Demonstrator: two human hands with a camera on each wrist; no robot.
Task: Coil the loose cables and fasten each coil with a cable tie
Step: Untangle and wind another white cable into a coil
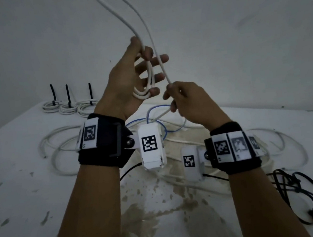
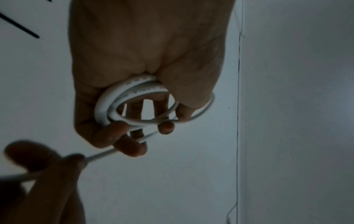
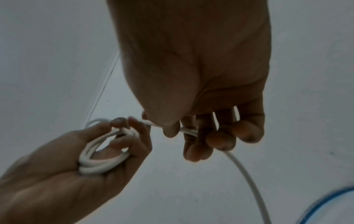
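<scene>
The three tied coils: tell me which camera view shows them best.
The head view: the three tied coils lie in a row at the table's far left, black tie tails standing up. The left wrist view catches only black strips at its top-left edge; the right wrist view shows none.

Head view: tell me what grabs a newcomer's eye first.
Mid-frame, the left hand holds a small white cable coil while the right hand pinches the cable's loose run. Far left on the table sit three finished coils, black tie tails upright.
</scene>
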